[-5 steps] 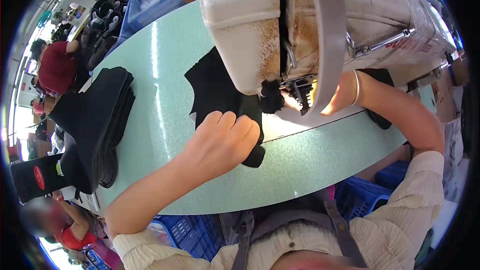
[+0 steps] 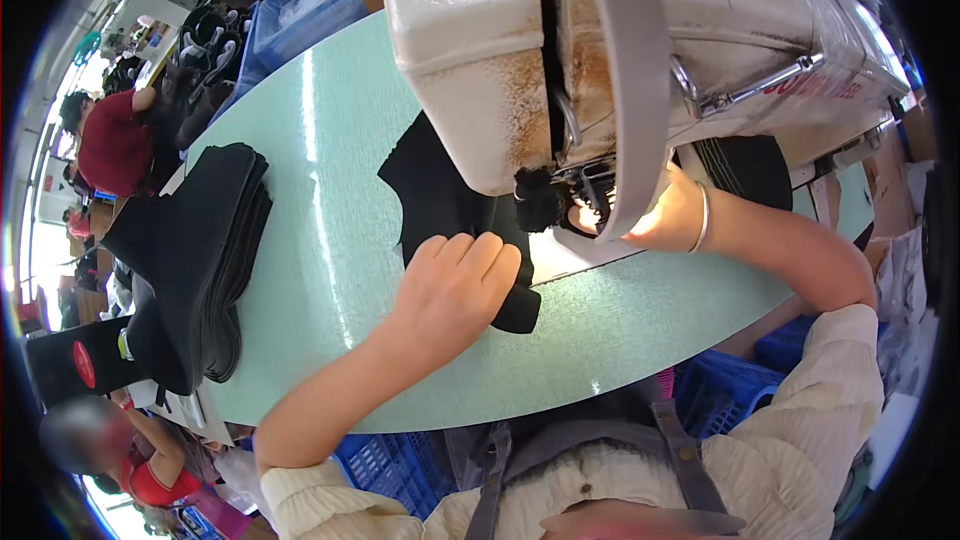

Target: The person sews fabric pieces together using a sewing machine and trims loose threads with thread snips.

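Head view. Left hand: fingers flat and together, pressing the near edge of a black fabric piece onto the pale green table, apparently to steady it toward the needle. The piece lies mid-table, running right under the cream sewing machine head. Right hand: at the needle area, mostly hidden behind the machine and a grey strap; its grip cannot be told. Stack of black cut pieces: far left, within reach. Needle hidden.

L hand lay flat on black fabric piece at sewing machine. R hand mostly hidden behind machine head. Stack of black pieces sat on table, well apart.
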`<state>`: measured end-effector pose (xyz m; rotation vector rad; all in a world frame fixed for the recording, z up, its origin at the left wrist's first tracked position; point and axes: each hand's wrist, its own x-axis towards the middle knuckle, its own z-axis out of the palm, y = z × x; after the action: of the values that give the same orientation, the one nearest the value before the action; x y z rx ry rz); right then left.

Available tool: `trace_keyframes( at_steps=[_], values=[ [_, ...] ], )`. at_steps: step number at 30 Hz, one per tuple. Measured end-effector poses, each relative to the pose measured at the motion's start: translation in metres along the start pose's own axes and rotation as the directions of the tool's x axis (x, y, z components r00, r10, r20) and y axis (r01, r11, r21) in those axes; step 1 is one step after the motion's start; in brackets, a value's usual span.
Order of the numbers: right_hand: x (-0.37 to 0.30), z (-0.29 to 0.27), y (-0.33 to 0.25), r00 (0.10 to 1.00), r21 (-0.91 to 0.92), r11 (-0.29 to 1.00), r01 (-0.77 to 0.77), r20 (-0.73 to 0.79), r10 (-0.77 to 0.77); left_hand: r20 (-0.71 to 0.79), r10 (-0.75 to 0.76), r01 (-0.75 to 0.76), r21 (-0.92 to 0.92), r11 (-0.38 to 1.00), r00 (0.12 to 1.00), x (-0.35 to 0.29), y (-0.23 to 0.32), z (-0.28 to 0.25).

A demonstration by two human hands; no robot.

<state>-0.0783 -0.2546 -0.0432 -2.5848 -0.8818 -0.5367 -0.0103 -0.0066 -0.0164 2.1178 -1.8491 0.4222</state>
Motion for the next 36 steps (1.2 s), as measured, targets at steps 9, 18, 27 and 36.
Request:
trace_keyframes(
  at_steps=[9,18,27,36],
  values=[
    [0.001,-0.003,-0.028,0.997,-0.205,0.976,-0.067,-0.035,0.062,0.207,-0.152,0.157,-0.008,0.988,0.966,0.0,0.015,-0.004],
    [-0.002,0.001,-0.032,0.995,-0.29,0.955,-0.067,0.055,0.086,0.084,-0.156,0.159,-0.035,0.987,0.984,-0.002,0.021,0.007],
    [0.001,0.022,-0.037,0.998,-0.369,0.929,0.02,-0.04,-0.038,-0.004,-0.19,0.189,-0.071,0.979,0.982,-0.003,0.017,0.018],
    [-0.009,-0.012,-0.068,0.994,-0.342,0.939,-0.042,-0.107,0.005,0.192,-0.249,0.255,-0.009,0.967,0.949,0.006,0.025,-0.003]
  ],
)
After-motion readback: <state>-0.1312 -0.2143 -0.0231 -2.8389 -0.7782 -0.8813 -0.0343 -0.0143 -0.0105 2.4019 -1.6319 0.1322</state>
